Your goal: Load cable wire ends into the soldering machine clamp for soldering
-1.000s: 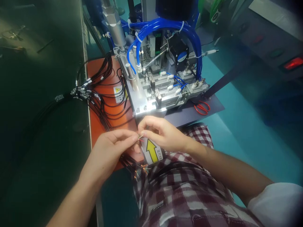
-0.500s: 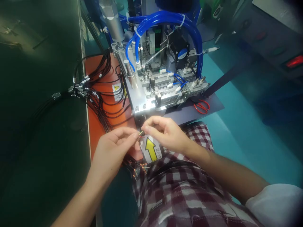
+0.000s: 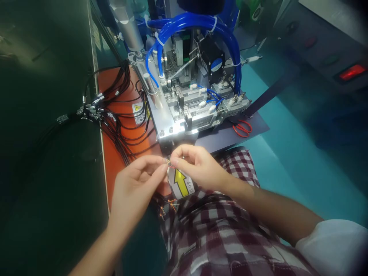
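Observation:
My left hand pinches thin coloured wires between thumb and forefinger. Opposite it, fingertips almost meeting, my right hand is closed in a pinch on the same wires. The wires look yellowish and red; their tips are too small and covered to make out. Just beneath the hands is a white label with a yellow arrow. Black cables with splayed, coloured wire ends hang below my left hand, at the lap's edge.
A metal machine with blue air hoses stands directly ahead. Black cables with metal plugs lie bundled across the orange surface on the left. Red-handled scissors lie at the machine's right on the base plate.
The view has shifted slightly, so the machine and cables sit a little further left. Both hands remain pinched together at the wires, with small finger movements; a yellowish wire now shows between them.

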Tool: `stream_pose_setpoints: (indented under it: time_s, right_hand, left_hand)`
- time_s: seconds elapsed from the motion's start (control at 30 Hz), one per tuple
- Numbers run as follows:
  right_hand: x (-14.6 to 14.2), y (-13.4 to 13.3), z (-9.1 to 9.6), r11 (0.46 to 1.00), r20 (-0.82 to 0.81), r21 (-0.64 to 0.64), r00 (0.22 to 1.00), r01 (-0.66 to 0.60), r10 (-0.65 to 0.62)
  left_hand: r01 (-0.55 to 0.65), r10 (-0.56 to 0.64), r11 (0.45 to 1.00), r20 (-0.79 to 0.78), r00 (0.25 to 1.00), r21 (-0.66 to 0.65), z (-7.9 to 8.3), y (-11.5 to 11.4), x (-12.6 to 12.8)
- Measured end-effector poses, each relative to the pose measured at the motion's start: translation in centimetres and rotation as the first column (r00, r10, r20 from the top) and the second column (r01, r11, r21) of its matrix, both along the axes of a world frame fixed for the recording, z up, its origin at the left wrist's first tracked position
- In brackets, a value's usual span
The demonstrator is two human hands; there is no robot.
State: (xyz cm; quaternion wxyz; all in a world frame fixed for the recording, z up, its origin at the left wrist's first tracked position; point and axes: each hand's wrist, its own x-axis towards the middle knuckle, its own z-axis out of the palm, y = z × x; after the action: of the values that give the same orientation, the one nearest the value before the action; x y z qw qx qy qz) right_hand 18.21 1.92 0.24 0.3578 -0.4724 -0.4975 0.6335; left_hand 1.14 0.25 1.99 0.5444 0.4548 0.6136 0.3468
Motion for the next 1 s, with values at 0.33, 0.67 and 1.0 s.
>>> stream_pose_setpoints:
  time_s: [0.33, 0.67, 1.0]
  right_hand:
    - [0.56, -0.11, -0.29, 0.893, 0.120, 0.448, 0.987, 0.042, -0.107]
    - [-0.32, -0.03, -0.84, 0.985, -0.015, 0.149, 0.996, 0.089, -0.088]
    - [-0.10, 0.22, -0.56, 0.936, 0.061, 0.333, 0.989, 0.110, -0.138]
  left_hand:
    - [-0.002, 0.007, 0.998, 0.078, 0.997, -0.070, -0.75, 0.83, -0.83]
    - [-0.004, 0.020, 0.995, 0.163, 0.986, -0.098, -0.39, 0.95, -0.78]
    - [0.012, 0.002, 0.996, 0.161, 0.987, -0.086, -0.66, 1.03, -0.85]
